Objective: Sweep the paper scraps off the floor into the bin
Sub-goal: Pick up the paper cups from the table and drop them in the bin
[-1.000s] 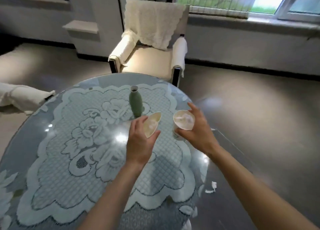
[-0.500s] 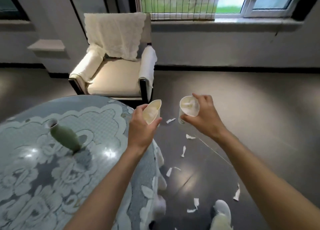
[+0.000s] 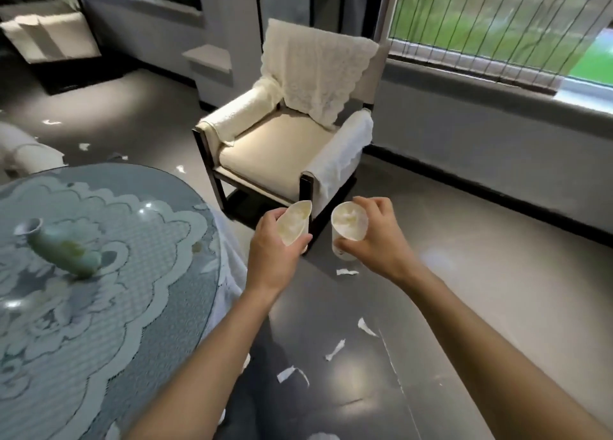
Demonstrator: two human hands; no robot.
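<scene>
The left grip (image 3: 275,257), a bare hand at centre frame, was curled round a squashed paper cup (image 3: 293,225). The right grip (image 3: 378,240), just beside it, was curled round a round paper cup (image 3: 348,227) (whatever lay pale inside both was too blurred to tell). Below them, paper scraps (image 3: 335,349) lay scattered over the glossy grey floor (image 3: 481,273), one just under the right cup and more at the left edge beyond the table. Directly behind the cups stood a cream armchair (image 3: 275,151) draped with a lace throw (image 3: 315,74). At lower left the round table (image 3: 199,307) wore a lace cloth (image 3: 149,234) and carried a green vase (image 3: 63,250). A barred window (image 3: 497,25) filled the upper right.
</scene>
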